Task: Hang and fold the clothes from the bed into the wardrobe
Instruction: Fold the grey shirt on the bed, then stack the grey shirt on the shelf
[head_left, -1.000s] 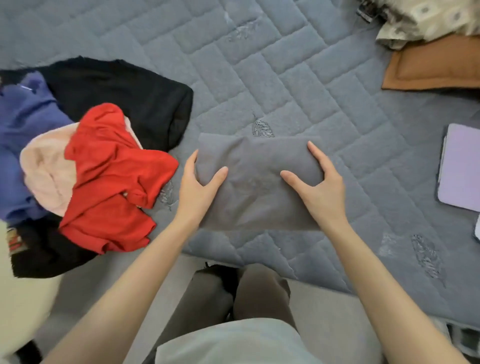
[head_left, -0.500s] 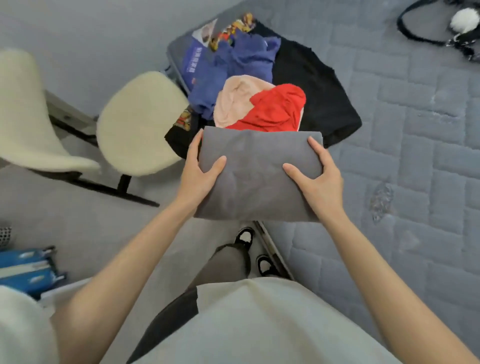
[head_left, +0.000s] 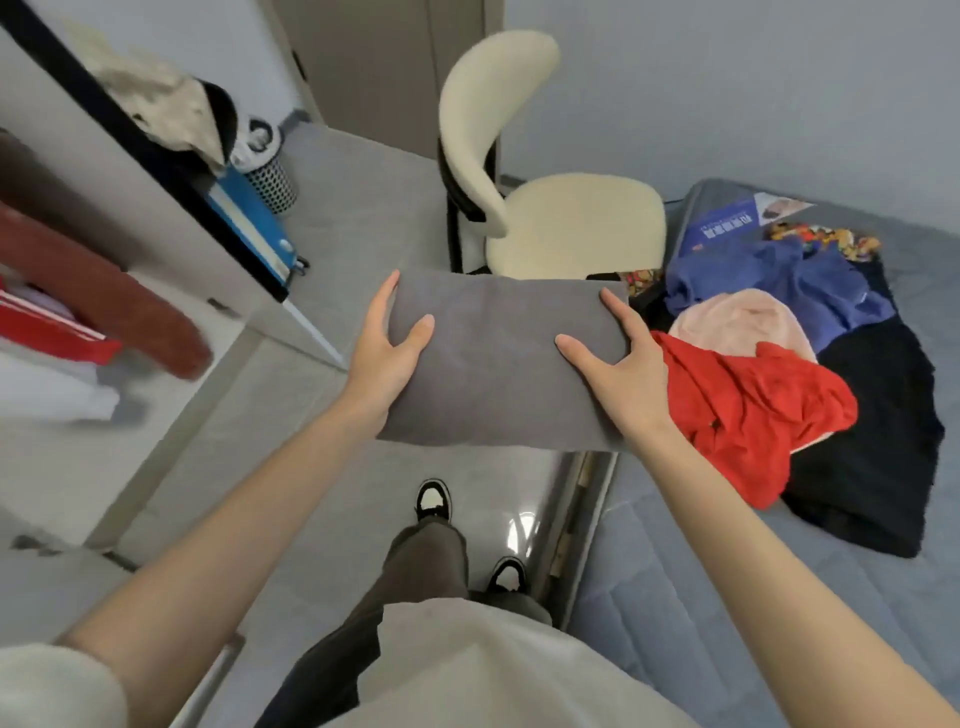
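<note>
A folded grey garment (head_left: 498, 358) is held up in the air in front of me, over the floor. My left hand (head_left: 387, 345) grips its left end, thumb on top. My right hand (head_left: 621, 358) grips its right end the same way. At the right, on the grey quilted bed (head_left: 779, 597), lies a pile of clothes: a red garment (head_left: 748, 410), a pink one (head_left: 737, 322), a blue one (head_left: 779, 286) and a black one (head_left: 872, 457). The wardrobe (head_left: 78, 322) is at the left, with a rust-brown garment (head_left: 119, 306) and a folded red item (head_left: 47, 332) inside.
A cream chair (head_left: 561, 218) stands straight ahead between wardrobe and bed. Blue folders (head_left: 254, 223) and a mesh bin (head_left: 270, 176) sit on the floor by the wardrobe's side. A blue book (head_left: 737, 218) lies on the bed behind the pile. My feet stand beside the bed frame (head_left: 571, 519).
I lifted the folded grey garment off the bed with both hands and turned left, away from the bed. The chair and wardrobe came into view; the pile moved to the right.
</note>
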